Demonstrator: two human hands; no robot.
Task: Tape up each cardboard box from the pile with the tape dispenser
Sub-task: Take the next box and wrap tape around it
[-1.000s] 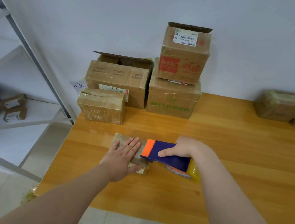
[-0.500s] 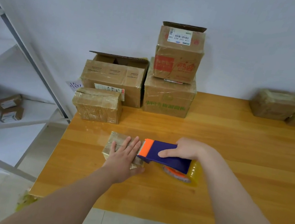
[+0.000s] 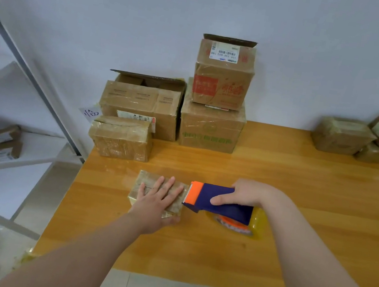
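A small flat cardboard box (image 3: 145,181) lies on the wooden table (image 3: 299,199), shiny with tape. My left hand (image 3: 158,198) presses flat on its top with fingers spread. My right hand (image 3: 247,194) grips a blue and orange tape dispenser (image 3: 214,199) with a yellowish tape roll (image 3: 245,225). The dispenser's orange blade end touches the box's right edge. A pile of cardboard boxes (image 3: 211,127) stands at the back against the wall, and the top one (image 3: 222,73) has a raised flap.
A wide box with an open top (image 3: 139,105) and a small taped box (image 3: 120,138) sit at the back left. Several taped parcels (image 3: 342,136) lie at the far right. A white metal shelf (image 3: 8,138) with small boxes stands left of the table.
The dispenser's blade end has stayed against the box's right edge while the roll end swung slightly. My left hand has kept pressing on the box. The camera view has shifted a little.
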